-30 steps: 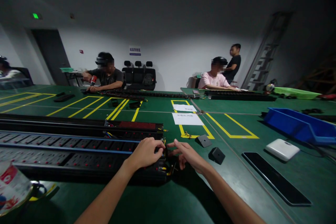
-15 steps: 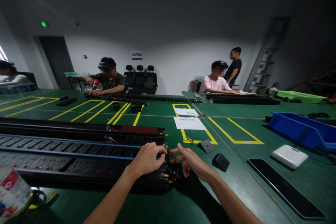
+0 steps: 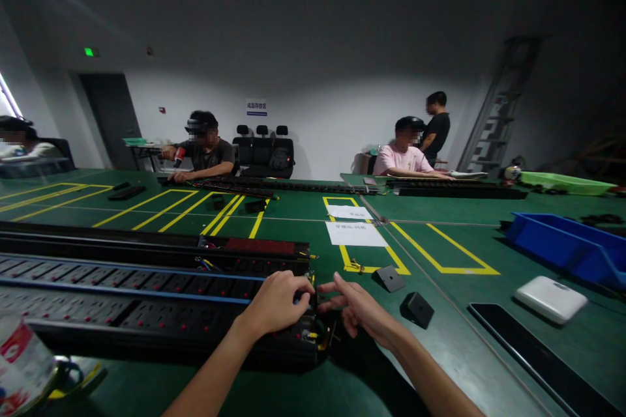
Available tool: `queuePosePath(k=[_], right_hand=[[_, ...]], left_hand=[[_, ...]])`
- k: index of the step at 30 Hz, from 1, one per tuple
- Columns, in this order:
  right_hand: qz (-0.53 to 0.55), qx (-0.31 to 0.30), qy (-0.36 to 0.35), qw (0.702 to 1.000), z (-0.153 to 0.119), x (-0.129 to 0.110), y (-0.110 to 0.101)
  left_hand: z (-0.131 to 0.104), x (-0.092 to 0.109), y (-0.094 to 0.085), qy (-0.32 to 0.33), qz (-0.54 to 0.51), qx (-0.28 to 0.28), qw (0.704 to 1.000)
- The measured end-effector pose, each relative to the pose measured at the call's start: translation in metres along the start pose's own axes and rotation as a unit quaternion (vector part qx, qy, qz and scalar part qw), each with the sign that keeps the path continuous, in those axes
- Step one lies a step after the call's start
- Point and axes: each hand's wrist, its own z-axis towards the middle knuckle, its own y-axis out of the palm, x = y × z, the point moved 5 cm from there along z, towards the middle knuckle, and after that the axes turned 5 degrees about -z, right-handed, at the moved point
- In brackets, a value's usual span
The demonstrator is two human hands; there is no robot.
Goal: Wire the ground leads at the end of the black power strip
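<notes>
Several long black power strips (image 3: 161, 316) with sockets and red switches lie side by side at the left, their ends near the middle of the view. My left hand (image 3: 278, 300) rests on the right end of one strip, fingers bent around its edge; what they pinch is hidden. My right hand (image 3: 362, 309) is just beyond that end, fingers stretched and apart, their tips close to the edge. Whether these touch it I cannot tell. Yellow wire ends (image 3: 310, 335) stick out below my left hand. Two black end caps (image 3: 417, 309) lie to the right of my right hand.
A phone (image 3: 533, 358), a white box (image 3: 551, 298) and a blue bin (image 3: 567, 244) are at the right. White paper sheets (image 3: 356, 234) lie ahead on the green table. A printed container (image 3: 22, 365) stands at near left. Several people are across the table.
The whole view has shifted slightly, with the table things at the right now lower and farther right. Both hands keep nearly the same pose at the strip's end.
</notes>
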Motion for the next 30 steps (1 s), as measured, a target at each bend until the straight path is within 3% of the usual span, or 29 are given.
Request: queuePosePath(k=[30], right_hand=[[0.013, -0.031, -0.005, 0.999, 0.0007, 0.0018, -0.004]], left_hand=[[0.001, 0.0029, -0.0017, 0.003, -0.012, 0.006, 1.0]])
